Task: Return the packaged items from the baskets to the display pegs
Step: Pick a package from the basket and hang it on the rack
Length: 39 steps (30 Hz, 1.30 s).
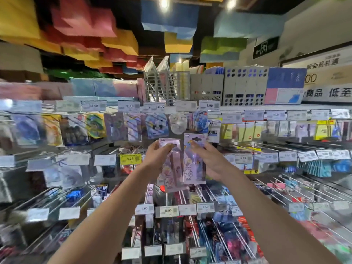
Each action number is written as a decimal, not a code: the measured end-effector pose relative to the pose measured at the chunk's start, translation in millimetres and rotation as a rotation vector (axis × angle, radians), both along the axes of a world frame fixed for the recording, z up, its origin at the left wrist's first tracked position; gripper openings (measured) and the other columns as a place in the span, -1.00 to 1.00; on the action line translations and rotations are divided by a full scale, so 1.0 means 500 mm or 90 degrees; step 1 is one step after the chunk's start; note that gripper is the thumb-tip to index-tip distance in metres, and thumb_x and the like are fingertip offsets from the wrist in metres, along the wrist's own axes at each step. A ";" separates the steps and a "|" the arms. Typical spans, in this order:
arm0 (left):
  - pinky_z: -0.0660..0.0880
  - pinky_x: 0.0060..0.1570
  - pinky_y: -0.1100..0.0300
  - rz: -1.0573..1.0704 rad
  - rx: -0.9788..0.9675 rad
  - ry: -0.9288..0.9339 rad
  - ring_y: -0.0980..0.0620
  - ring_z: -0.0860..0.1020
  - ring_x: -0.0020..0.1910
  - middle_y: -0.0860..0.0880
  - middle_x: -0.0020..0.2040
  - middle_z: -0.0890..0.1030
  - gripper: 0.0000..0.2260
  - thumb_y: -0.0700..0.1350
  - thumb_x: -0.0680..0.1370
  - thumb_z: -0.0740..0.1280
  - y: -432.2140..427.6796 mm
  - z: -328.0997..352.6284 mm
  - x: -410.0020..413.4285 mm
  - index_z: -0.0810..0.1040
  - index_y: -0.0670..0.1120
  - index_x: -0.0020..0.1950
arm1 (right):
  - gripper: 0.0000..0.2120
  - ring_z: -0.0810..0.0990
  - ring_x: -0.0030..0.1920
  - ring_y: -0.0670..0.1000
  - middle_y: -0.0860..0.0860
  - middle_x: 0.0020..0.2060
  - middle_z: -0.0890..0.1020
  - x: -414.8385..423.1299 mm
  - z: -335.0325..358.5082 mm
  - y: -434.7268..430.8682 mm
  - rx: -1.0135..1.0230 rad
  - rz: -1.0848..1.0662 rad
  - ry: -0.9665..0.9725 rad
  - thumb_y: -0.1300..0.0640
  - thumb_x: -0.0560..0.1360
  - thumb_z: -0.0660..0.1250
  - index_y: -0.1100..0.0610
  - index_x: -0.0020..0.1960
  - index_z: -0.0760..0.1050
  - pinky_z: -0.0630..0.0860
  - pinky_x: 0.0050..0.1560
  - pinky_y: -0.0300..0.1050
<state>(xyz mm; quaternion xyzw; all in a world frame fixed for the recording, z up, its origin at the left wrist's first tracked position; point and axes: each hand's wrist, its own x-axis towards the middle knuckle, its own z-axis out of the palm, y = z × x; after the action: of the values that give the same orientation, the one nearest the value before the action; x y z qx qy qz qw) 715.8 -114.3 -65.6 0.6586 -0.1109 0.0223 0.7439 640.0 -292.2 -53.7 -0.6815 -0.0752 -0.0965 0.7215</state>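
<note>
Two bare forearms, the left forearm (95,216) and the right forearm (276,216), reach up from the bottom corners toward the middle of the display wall. The left grip (159,155) is closed round the upper left edge of a pink packet (171,172), fingers curled over its top. The right grip (211,161) holds a second pink packet (192,168) by its right side, fingertips on the front near the top. Both packets stand upright, side by side and touching or nearly so, in front of the metal pegs (266,147), the right one slightly higher. Just above them hangs a clear packet (178,123). A yellow price tag (130,158) sits left of the left grip. Grey file holders (243,88) line the top shelf (285,107).
</note>
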 end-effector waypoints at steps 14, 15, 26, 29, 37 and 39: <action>0.21 -0.67 0.36 0.145 -0.009 0.022 0.06 0.36 -0.67 0.04 -0.59 0.48 -0.68 -0.25 0.54 0.29 0.121 0.048 0.075 0.61 -0.07 -0.39 | -0.75 0.41 -0.40 0.14 0.16 -0.33 0.36 0.192 0.004 0.047 0.057 0.214 0.117 0.25 0.62 0.18 0.19 -0.23 0.30 0.48 -0.41 -0.14; 0.20 -0.67 0.36 0.160 -0.009 0.038 0.05 0.34 -0.68 0.04 -0.60 0.44 -0.64 -0.24 0.54 0.30 0.135 0.055 0.080 0.61 -0.05 -0.46 | -0.82 0.39 -0.35 0.18 0.19 -0.29 0.34 0.209 0.011 0.061 0.038 0.213 0.097 0.22 0.56 0.24 0.23 -0.19 0.33 0.49 -0.35 -0.10; 0.45 -0.38 0.19 0.031 -0.052 0.003 -0.05 0.47 -0.57 -0.07 -0.48 0.52 -0.73 0.10 0.44 0.30 0.272 0.148 0.093 0.59 -0.11 -0.14 | -0.83 0.62 -0.04 -0.03 0.02 -0.05 0.67 0.337 0.034 0.222 -0.082 0.113 -0.125 0.27 0.56 0.41 0.20 0.14 0.55 0.53 0.00 -0.23; 0.43 -0.53 0.32 -0.003 -0.059 -0.041 -0.01 0.48 -0.60 -0.06 -0.52 0.52 -0.71 -0.01 0.64 0.09 0.291 0.185 0.104 0.55 -0.12 -0.03 | -0.78 0.59 0.01 0.05 0.09 -0.06 0.64 0.358 0.051 0.255 -0.051 0.100 -0.150 0.26 0.50 0.47 0.19 0.14 0.57 0.54 0.13 -0.06; 0.44 -0.54 0.30 -0.108 -0.011 -0.132 -0.01 0.50 -0.59 -0.06 -0.47 0.53 -0.57 -0.13 0.51 0.17 0.335 0.229 0.121 0.53 -0.06 0.36 | -0.59 0.67 -0.01 0.07 0.11 -0.04 0.72 0.383 0.082 0.326 -0.061 0.030 -0.183 -0.09 0.37 0.57 0.14 0.09 0.63 0.47 -0.16 -0.15; 0.46 -0.51 0.29 -0.115 0.019 -0.161 0.01 0.51 -0.56 -0.04 -0.45 0.53 -0.57 -0.19 0.55 0.13 0.339 0.229 0.127 0.51 0.02 0.39 | -0.77 0.69 0.01 0.13 0.19 0.02 0.71 0.390 0.083 0.338 -0.046 0.026 -0.170 0.05 0.45 0.54 0.10 0.04 0.61 0.44 -0.24 -0.20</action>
<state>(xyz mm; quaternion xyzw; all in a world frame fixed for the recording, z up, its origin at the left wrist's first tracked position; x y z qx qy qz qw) 779.5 55.5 48.9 0.6488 -0.2628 0.0368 0.7132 834.9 -123.3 -12.1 -0.6863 -0.1879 -0.1692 0.6819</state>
